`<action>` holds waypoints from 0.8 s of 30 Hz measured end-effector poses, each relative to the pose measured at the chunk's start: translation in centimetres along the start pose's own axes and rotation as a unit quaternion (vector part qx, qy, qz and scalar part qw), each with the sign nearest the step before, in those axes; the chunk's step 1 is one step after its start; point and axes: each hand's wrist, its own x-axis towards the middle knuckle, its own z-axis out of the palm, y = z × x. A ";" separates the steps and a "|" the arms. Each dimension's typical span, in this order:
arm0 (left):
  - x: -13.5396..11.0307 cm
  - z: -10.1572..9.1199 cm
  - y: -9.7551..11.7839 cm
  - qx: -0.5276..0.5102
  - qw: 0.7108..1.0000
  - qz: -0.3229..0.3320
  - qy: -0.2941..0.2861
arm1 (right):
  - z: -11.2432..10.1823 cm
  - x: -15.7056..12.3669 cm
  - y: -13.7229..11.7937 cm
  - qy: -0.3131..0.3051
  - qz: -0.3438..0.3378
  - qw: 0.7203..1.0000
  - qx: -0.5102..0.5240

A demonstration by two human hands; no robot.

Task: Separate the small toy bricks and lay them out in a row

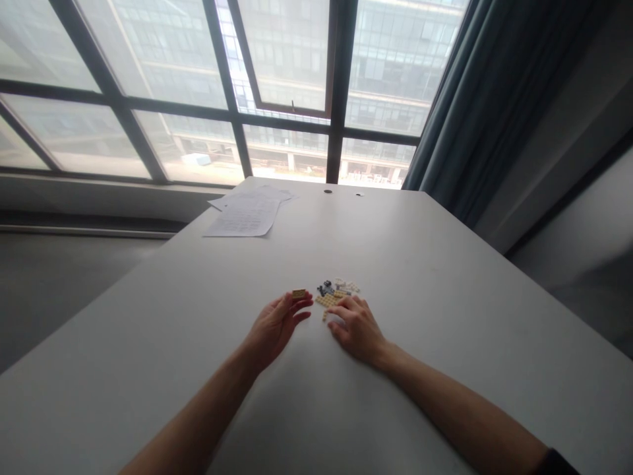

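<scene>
A small heap of toy bricks (338,291), tan, white and dark grey, lies near the middle of the white table (445,330). My left hand (275,326) rests on its side just left of the heap, its fingertips pinching a small tan brick assembly (299,293). My right hand (357,327) lies palm down at the near edge of the heap, fingers curled over the tan pieces; whether it holds one is hidden.
Printed paper sheets (247,211) lie at the table's far left corner. Two small dark spots (328,191) sit near the far edge. Large windows run behind the table, with a grey curtain (494,112) at the right.
</scene>
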 end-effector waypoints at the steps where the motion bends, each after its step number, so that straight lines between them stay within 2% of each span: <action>1: 0.0 -0.2 0.1 0.038 0.999 0.010 -0.005 | 0.0 0.0 0.0 -0.001 0.000 1.000 -0.002; 3: 0.1 -0.7 0.4 0.159 0.986 0.051 -0.020 | -0.1 0.0 0.0 -0.003 0.001 1.000 -0.006; 4: 0.1 -1.1 0.5 0.237 0.968 0.083 -0.029 | -0.1 0.0 0.0 -0.004 0.001 1.000 -0.007; 5: 0.1 -1.4 0.6 0.319 0.939 0.119 -0.038 | -0.1 0.0 0.0 -0.004 0.001 1.000 -0.008; 7: -0.2 -2.2 0.5 0.461 0.865 0.187 -0.063 | 0.0 0.1 0.0 -0.005 0.000 1.000 -0.009; 9: -0.4 -2.8 0.1 0.548 0.800 0.228 -0.089 | 0.0 0.2 0.1 -0.008 -0.003 1.000 -0.011; 11: -0.7 -3.3 -0.3 0.590 0.763 0.239 -0.112 | 0.2 0.3 0.0 -0.013 -0.005 1.000 -0.017; 15: -0.9 -3.5 -0.8 0.611 0.745 0.237 -0.123 | 0.4 0.6 -0.2 -0.019 -0.006 0.999 -0.027; 24: -1.0 -3.3 -0.6 0.603 0.751 0.239 -0.120 | 0.4 0.9 -0.4 -0.021 -0.012 0.999 -0.028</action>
